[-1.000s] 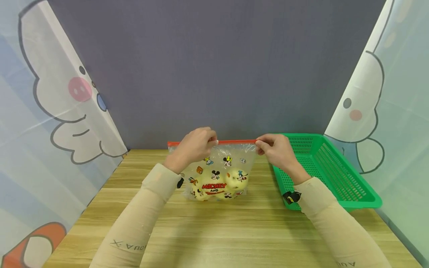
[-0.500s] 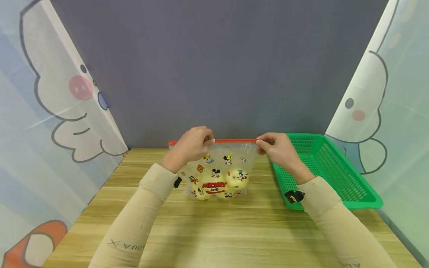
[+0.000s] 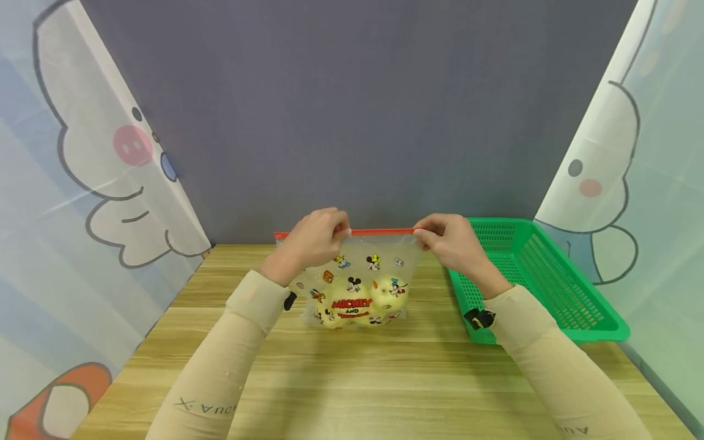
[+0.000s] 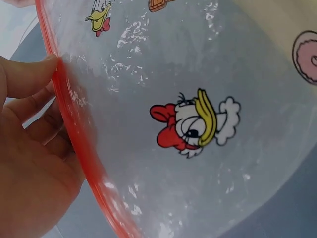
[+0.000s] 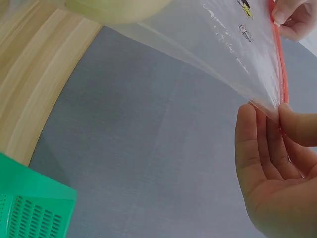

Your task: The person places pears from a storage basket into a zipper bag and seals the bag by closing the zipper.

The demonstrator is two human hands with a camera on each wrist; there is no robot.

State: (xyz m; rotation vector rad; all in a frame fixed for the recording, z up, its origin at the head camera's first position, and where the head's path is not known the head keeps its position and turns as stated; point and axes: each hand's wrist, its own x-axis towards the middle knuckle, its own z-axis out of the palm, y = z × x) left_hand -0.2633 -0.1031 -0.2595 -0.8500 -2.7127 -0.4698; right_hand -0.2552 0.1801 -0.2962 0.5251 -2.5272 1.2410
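A clear zip bag (image 3: pixel 363 275) printed with cartoon characters stands upright on the table, its red zip strip (image 3: pixel 379 231) along the top. Several round pale yellow-green fruits (image 3: pixel 387 294) lie inside, partly masked by the print; their kind is unclear. My left hand (image 3: pixel 319 237) pinches the strip left of its middle; in the left wrist view the thumb (image 4: pixel 34 74) presses on the red edge. At the strip's right end, my right hand (image 3: pixel 453 241) pinches the bag's top corner between thumb and fingers, as the right wrist view confirms.
A green plastic basket (image 3: pixel 550 281) with slotted walls stands on the table at the right, just beyond my right wrist. The wooden table (image 3: pixel 352 379) reaches back to a dark grey wall (image 3: pixel 352 110). Printed curtains (image 3: pixel 82 201) hang on both sides.
My left hand has slid slightly left along the red strip. The right hand has shifted a little left and up, still pinching its end. The bag stays in place.
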